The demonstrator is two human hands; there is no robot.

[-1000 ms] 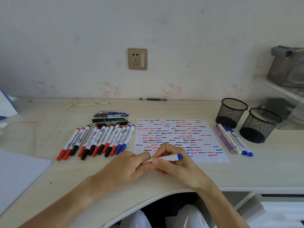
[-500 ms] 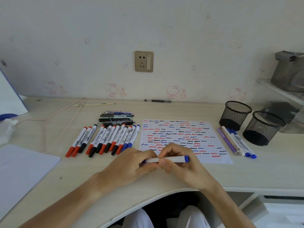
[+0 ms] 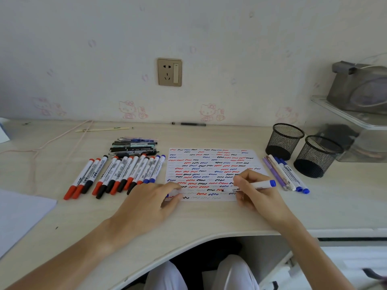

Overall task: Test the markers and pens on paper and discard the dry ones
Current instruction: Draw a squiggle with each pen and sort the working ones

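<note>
Your right hand [image 3: 254,190] grips a blue-capped marker [image 3: 251,186], tip down on the paper [image 3: 211,162].

Your left hand [image 3: 150,203] rests on the paper's near left corner, fingers curled round a small blue cap [image 3: 167,195]. Left of the paper lies a row of markers [image 3: 117,174], with a pile of pens [image 3: 134,146] behind them. Right of the paper lie a few more pens [image 3: 282,173], then two mesh cups [image 3: 301,149].
</note>
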